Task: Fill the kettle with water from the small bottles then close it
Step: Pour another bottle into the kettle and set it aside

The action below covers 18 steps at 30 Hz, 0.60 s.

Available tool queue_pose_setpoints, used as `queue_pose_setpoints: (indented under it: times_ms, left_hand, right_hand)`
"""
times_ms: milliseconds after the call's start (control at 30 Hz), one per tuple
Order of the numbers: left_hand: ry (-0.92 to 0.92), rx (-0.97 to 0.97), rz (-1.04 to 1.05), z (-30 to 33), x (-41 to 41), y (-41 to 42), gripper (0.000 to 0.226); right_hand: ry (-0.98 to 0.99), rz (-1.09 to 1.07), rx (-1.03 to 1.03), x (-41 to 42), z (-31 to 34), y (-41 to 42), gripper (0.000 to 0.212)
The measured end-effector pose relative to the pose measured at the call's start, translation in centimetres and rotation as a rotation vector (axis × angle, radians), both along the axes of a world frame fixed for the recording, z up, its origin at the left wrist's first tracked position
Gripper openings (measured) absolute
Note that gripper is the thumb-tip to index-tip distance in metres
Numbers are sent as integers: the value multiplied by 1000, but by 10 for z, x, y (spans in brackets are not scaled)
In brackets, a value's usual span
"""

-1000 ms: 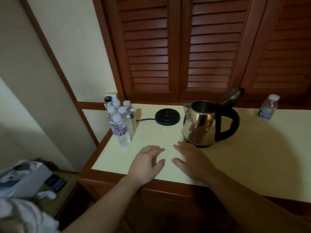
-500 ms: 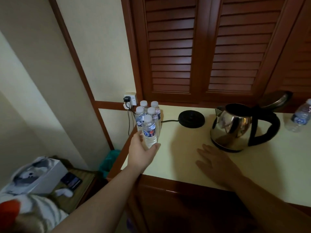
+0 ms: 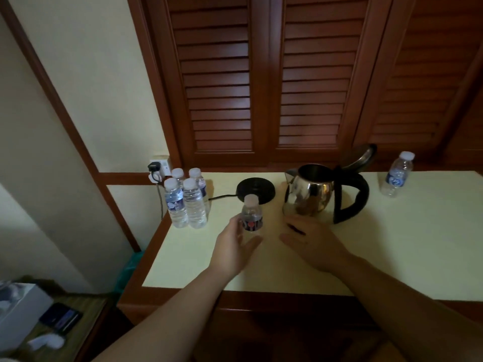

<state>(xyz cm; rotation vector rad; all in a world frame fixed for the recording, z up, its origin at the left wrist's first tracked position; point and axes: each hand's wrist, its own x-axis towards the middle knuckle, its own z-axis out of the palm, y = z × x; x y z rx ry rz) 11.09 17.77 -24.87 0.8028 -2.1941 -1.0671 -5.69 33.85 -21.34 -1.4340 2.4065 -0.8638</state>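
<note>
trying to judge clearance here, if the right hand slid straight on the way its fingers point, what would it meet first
Most likely the kettle: the right hand lies flat on the counter, fingers aimed at the kettle's base just ahead, nothing between them. Depth is hard to judge from this view.

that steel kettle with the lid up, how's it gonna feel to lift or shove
The kettle looks rigid polished steel, so probably slippery on its body; the black handle is the surer grip. Its open mouth looks dark and empty, so likely light, sliding rather than tipping.

A steel kettle (image 3: 311, 194) with a black handle stands right of centre, its lid tipped open. One capped small bottle (image 3: 251, 215) is upright at centre, four bottles (image 3: 187, 199) cluster at left, and another bottle (image 3: 397, 173) stands far right.
</note>
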Motion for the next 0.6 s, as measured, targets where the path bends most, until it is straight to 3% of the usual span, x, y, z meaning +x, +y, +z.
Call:
queue_pose_setpoints:
  times_ms: [100, 300, 467, 600]
  left_hand:
    - [-46, -24, -49, 4, -17, 15, 57]
    - [-85, -23, -82, 4, -32, 30, 51]
    - [-82, -14, -92, 4, -33, 32, 55]
    - [-110, -16, -105, 6, -35, 33, 52]
  right_hand:
    - [-11, 34, -42, -8, 14, 5, 68]
    - [81, 77, -136, -1, 46, 4, 44]
    - [124, -11, -170, -2, 66, -12, 50]
    - [158, -15, -139, 0, 78, -26, 42]
